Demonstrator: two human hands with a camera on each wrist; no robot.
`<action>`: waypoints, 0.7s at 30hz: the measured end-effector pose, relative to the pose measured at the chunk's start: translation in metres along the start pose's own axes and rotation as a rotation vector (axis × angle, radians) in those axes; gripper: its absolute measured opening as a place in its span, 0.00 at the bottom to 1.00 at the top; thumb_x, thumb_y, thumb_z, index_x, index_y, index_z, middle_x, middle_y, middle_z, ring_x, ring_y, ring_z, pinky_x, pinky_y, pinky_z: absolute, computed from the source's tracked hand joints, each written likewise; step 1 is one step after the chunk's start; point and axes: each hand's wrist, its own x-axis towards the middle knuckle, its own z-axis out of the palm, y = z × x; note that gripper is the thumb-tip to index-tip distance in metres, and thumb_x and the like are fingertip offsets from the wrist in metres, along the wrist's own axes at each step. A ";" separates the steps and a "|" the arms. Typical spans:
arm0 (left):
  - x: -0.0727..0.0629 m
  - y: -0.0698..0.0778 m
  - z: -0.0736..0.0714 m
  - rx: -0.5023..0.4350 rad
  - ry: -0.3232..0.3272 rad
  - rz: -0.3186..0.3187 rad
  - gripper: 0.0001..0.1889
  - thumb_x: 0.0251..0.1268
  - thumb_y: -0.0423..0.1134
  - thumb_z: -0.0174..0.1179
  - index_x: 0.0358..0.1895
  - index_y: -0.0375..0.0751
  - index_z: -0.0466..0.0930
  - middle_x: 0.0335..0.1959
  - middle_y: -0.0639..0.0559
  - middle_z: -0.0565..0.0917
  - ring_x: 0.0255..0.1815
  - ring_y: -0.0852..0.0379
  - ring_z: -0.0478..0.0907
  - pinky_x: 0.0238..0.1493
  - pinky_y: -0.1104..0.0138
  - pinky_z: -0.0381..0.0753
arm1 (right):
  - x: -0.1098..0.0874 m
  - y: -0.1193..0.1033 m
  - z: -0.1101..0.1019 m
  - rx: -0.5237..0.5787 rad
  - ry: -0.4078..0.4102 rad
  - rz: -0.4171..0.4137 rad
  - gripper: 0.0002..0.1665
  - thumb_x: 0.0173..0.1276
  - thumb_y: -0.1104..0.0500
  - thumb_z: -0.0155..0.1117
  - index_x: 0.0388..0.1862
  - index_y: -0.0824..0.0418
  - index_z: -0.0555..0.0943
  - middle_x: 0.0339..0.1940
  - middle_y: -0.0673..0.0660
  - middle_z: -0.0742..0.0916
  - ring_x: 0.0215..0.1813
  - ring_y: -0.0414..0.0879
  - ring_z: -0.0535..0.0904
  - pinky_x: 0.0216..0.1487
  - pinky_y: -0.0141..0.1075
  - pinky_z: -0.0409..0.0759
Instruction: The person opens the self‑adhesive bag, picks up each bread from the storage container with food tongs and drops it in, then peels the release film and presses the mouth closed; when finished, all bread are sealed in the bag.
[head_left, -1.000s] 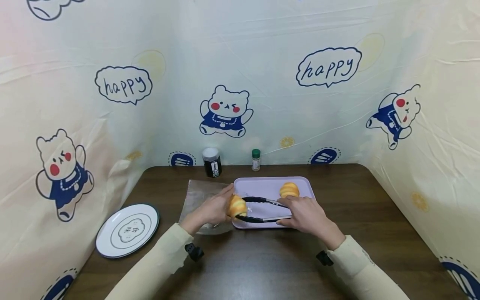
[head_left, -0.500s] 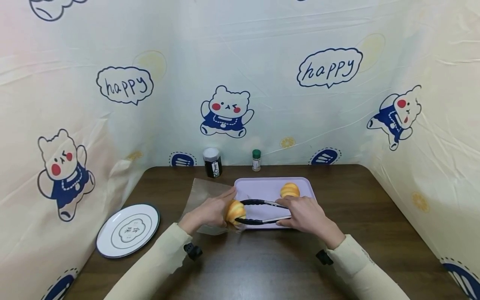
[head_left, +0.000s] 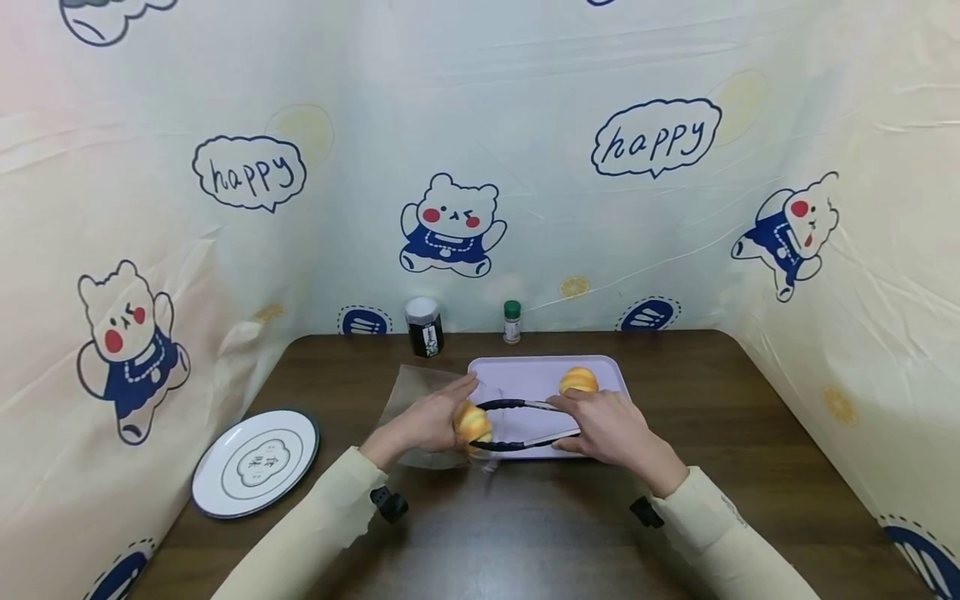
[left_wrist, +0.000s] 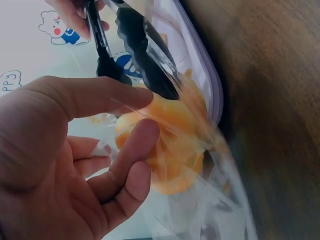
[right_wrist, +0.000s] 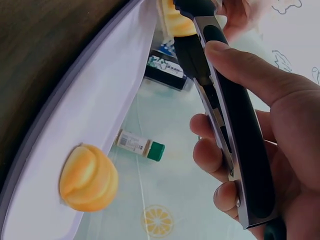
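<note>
Over the tray's left end, a striped golden bread roll [head_left: 471,423] sits between the black tips of metal tongs [right_wrist: 245,140]. My right hand [head_left: 611,429] grips the tongs' handles, thumb on one arm and fingers curled round the other. My left hand [head_left: 426,423] pinches a clear plastic bag [left_wrist: 200,200] with thumb and bent fingers. In the left wrist view, the bag's film lies across the roll and part of the tong tips. A second bread roll [right_wrist: 89,177] rests at the right of the lilac tray [head_left: 525,375], partly behind my right hand in the head view.
A white plate [head_left: 232,475] with a dark rim lies at the table's left edge. Along the back stand a dark jar with a white lid [head_left: 425,329] and a small green-capped bottle [head_left: 512,323]. A printed curtain [head_left: 555,208] encloses the back and sides.
The bag has shifted rightward, its film now spreading further over the roll. The roll and tong tips have dropped slightly down and left. My right hand has barely moved.
</note>
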 end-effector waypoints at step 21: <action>-0.004 0.010 -0.003 -0.010 -0.055 0.044 0.52 0.47 0.36 0.75 0.78 0.42 0.57 0.81 0.49 0.56 0.73 0.43 0.68 0.67 0.52 0.75 | 0.005 0.002 0.000 0.006 0.023 -0.020 0.35 0.50 0.35 0.77 0.55 0.48 0.84 0.46 0.48 0.89 0.27 0.44 0.80 0.25 0.37 0.76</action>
